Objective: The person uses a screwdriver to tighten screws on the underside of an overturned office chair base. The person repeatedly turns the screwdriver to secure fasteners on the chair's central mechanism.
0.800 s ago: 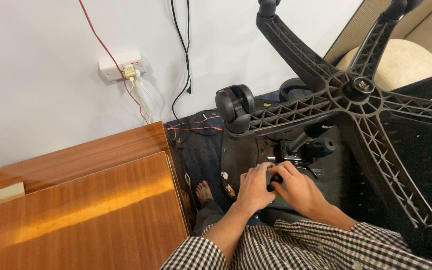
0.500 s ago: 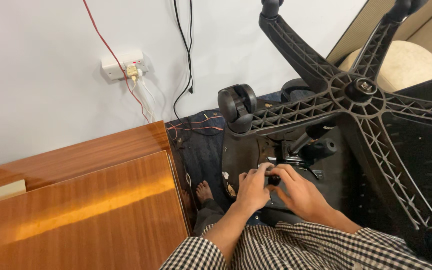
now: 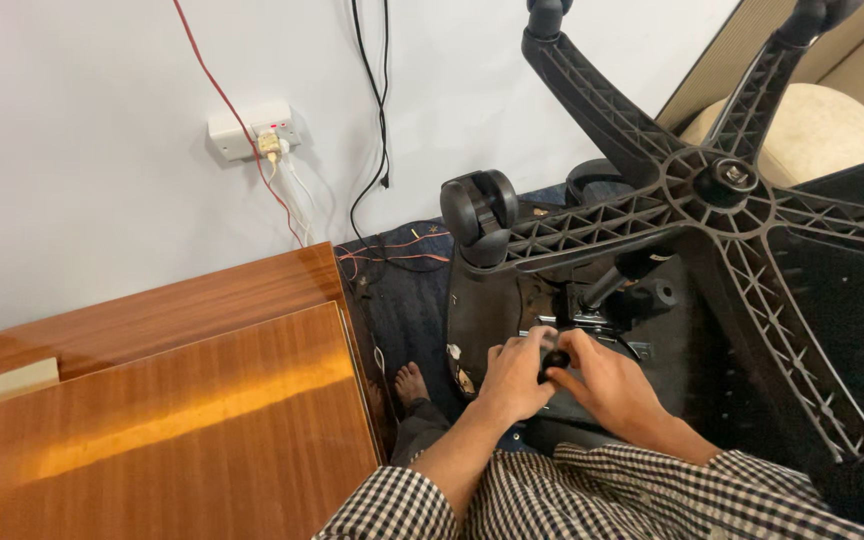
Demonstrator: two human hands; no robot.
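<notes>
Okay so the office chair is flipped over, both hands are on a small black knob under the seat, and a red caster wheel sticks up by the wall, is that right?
Not quite: the caster wheel is black, not red, as the head view shows. The rest holds: the chair base is upturned, and the left hand and right hand meet on the small black knob.

The black knob (image 3: 555, 358) is largely covered by both hands. Two arms of the chair base (image 3: 722, 190) are cut off at the top edge. The metal mechanism (image 3: 582, 322) is partly hidden behind the near arm.
</notes>
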